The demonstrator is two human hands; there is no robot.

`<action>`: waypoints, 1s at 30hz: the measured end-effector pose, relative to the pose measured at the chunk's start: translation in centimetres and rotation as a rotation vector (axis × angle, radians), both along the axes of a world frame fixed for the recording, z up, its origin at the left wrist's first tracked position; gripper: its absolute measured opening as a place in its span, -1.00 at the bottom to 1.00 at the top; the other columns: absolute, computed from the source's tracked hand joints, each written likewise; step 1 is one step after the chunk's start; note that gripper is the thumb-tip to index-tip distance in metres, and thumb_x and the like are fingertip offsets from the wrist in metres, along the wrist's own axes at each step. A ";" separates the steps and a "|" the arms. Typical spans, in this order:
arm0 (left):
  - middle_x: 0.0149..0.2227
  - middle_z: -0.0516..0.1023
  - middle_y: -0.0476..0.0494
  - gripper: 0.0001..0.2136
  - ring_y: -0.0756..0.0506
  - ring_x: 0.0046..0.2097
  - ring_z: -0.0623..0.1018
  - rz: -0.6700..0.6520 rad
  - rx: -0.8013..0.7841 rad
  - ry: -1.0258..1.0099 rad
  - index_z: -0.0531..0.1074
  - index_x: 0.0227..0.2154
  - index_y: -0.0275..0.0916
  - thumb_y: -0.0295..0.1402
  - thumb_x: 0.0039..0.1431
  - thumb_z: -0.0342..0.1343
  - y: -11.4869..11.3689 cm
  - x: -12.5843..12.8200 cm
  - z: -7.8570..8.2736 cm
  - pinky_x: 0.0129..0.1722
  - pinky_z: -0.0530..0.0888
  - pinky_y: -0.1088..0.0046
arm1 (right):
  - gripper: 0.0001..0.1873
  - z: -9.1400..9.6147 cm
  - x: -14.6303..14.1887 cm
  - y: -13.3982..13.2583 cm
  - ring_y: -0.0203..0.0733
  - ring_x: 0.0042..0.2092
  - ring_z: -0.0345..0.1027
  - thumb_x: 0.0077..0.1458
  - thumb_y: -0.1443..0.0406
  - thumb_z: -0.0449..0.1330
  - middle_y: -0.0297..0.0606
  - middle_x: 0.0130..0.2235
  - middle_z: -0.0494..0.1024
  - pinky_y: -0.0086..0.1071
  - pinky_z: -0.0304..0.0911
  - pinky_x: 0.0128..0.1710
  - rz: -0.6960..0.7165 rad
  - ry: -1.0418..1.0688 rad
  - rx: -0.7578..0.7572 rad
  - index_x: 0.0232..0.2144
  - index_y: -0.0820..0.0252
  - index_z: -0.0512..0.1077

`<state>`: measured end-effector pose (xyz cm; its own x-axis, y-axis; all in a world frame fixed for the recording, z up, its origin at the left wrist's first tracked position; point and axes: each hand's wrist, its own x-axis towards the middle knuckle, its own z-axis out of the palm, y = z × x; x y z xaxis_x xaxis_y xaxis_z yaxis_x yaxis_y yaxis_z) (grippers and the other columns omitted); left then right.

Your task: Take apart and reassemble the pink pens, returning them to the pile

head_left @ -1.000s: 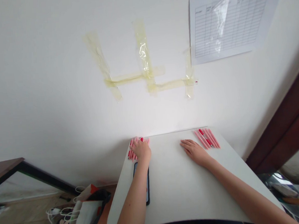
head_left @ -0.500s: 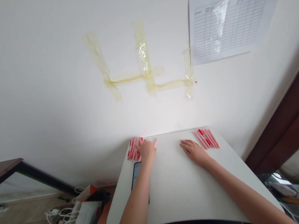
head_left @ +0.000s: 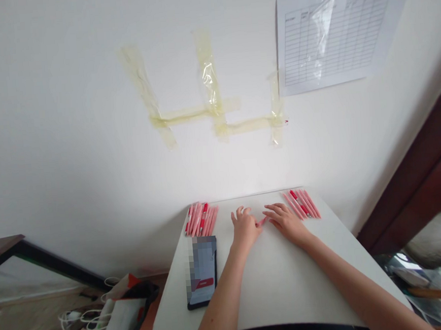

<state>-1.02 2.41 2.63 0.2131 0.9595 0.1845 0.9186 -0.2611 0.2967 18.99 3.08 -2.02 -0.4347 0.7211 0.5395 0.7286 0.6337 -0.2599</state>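
Observation:
My left hand (head_left: 245,230) is over the middle of the table with a pink pen (head_left: 262,221) pinched between thumb and finger; its other fingers are raised and curled. The pen points right, its far end close to the fingertips of my right hand (head_left: 287,224). That hand hovers low with fingers stretched and a little apart; whether it touches the pen I cannot tell. To the left lies a bunch of pink and red pens (head_left: 208,221), several side by side. A second row of pens (head_left: 309,203), pink with a red one among them, lies beyond my right hand.
A phone (head_left: 204,270) lies on the left of the white table (head_left: 284,292), its screen partly blurred. The table's back edge meets a wall (head_left: 87,119) with yellowed tape and a printed sheet (head_left: 332,34). Bags and cables (head_left: 121,315) are on the floor at left.
My left hand has moved right from the left bunch, carrying a pink pen to the table's middle, which uncovers the phone. My right hand stays in about the same place, fingers more spread.

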 end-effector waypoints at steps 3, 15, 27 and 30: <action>0.19 0.49 -0.17 -0.81 -0.32 0.33 0.26 -0.027 0.018 -0.044 0.60 -0.46 -0.17 -0.27 0.21 0.18 -0.5 0.3 -0.7 0.35 0.06 -0.25 | -0.60 -0.5 0.1 0.3 0.01 0.22 0.23 0.34 0.34 0.03 -0.20 0.21 0.46 -0.03 0.35 0.14 -0.002 -0.020 -0.010 0.14 -0.04 0.45; 0.06 0.56 -0.12 -0.96 -0.27 0.23 0.35 0.030 0.143 -0.158 0.59 -0.36 -0.13 -0.37 0.14 0.25 -2.3 -1.5 -1.8 0.31 0.17 -0.12 | -0.69 -0.3 0.3 0.5 -0.02 0.10 0.30 0.36 0.34 -0.01 -0.14 -0.04 0.56 -0.10 0.28 0.11 -0.043 0.013 -0.036 -0.05 0.08 0.53; -0.02 0.54 -0.14 -0.91 -0.22 0.13 0.39 0.049 0.274 -0.242 0.59 -0.32 -0.15 -0.44 0.09 0.29 -1.8 -2.2 -3.1 0.26 0.26 -0.07 | -0.73 0.1 0.5 0.4 0.00 0.07 0.33 0.38 0.28 0.00 -0.16 -0.11 0.57 -0.12 0.35 0.04 -0.101 0.075 -0.041 -0.08 0.08 0.51; -0.04 0.54 -0.13 -0.91 -0.20 0.11 0.40 0.048 0.304 -0.260 0.58 -0.32 -0.16 -0.44 0.09 0.30 -1.6 -2.4 -3.2 0.24 0.29 -0.06 | -0.71 0.1 0.5 0.4 0.00 0.07 0.33 0.38 0.28 0.00 -0.15 -0.11 0.57 -0.11 0.36 0.04 -0.096 0.075 -0.047 -0.05 0.08 0.51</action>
